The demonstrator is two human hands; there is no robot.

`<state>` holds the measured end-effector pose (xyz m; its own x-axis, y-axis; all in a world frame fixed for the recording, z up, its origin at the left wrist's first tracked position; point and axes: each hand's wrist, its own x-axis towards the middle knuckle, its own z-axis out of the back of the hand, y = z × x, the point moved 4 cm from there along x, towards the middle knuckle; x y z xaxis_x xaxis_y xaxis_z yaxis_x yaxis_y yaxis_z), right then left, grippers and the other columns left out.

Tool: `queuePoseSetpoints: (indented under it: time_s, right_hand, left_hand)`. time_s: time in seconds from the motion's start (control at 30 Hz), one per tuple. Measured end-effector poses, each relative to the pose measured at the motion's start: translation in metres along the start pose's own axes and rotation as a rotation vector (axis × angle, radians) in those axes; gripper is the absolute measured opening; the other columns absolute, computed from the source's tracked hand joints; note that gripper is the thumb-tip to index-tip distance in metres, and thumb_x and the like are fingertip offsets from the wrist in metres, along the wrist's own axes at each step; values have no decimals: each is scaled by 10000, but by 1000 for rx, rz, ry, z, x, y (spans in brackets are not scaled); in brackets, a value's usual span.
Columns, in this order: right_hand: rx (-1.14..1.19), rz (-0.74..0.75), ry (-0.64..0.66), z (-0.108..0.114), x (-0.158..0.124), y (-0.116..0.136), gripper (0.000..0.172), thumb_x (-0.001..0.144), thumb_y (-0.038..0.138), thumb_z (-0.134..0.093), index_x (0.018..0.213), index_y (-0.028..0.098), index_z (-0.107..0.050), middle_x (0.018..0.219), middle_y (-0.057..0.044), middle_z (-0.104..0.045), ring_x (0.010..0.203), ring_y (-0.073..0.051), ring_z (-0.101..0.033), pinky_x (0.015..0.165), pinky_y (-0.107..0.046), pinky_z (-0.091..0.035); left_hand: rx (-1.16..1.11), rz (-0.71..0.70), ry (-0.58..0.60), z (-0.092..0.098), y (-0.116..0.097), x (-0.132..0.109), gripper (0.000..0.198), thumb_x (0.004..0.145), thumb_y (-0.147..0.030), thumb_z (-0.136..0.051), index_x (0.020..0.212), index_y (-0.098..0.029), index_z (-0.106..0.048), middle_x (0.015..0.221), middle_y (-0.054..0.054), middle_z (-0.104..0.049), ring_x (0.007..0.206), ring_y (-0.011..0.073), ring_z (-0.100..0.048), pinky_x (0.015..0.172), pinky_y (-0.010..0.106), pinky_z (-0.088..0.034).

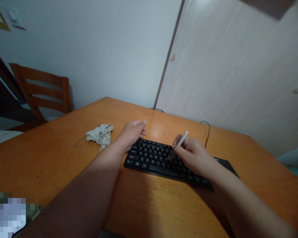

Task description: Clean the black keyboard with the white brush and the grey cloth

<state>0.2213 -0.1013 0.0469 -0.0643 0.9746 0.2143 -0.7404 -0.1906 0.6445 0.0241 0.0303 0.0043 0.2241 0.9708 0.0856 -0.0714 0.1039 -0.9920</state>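
A black keyboard lies on the wooden table in front of me, angled slightly down to the right. My right hand is closed around a small brush, whose white handle points up. The brush's dark, blurred bristles reach down to the keys near the keyboard's middle. At the keyboard's upper left corner, my left hand is curled closed with the thumb on top, and nothing shows in it. My right forearm covers part of the keyboard's right side.
A crumpled grey-white cloth with a thin string lies left of my left hand. Behind the keyboard, a black cable curves across the table toward the wall. A wooden chair stands at the far left. A blurred-out patch covers the lower left corner.
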Motion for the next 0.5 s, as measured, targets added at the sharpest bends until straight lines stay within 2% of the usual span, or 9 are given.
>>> queuePoseSetpoints:
  time_s: [0.23, 0.33, 0.5]
  right_hand:
    - [-221, -69, -31, 12, -1, 0, 143, 882, 243, -543, 747, 230, -586, 639, -12, -652, 621, -191, -604, 592, -302, -398]
    - [-87, -9, -59, 6, 1, 2, 122, 919, 265, -538, 822, 228, -603, 685, -6, -655, 645, -181, -601, 630, -306, -420]
    - [223, 101, -39, -19, 4, 8, 138, 949, 330, -577, 911, 214, -641, 819, -20, -656, 749, -175, -595, 698, -303, -450]
  left_hand:
    - [0, 0, -3, 0, -1, -1, 303, 923, -382, -550, 692, -187, -573, 674, 15, -600, 596, 128, -552, 585, 249, -430]
    - [-1, -11, 3, 0, -1, -1, 308, 922, -393, -552, 696, -186, -581, 677, 19, -605, 604, 132, -556, 590, 253, -434]
    - [29, -1, -3, -1, -4, -2, 318, 934, -393, -536, 695, -188, -577, 673, 15, -602, 584, 127, -539, 581, 252, -421]
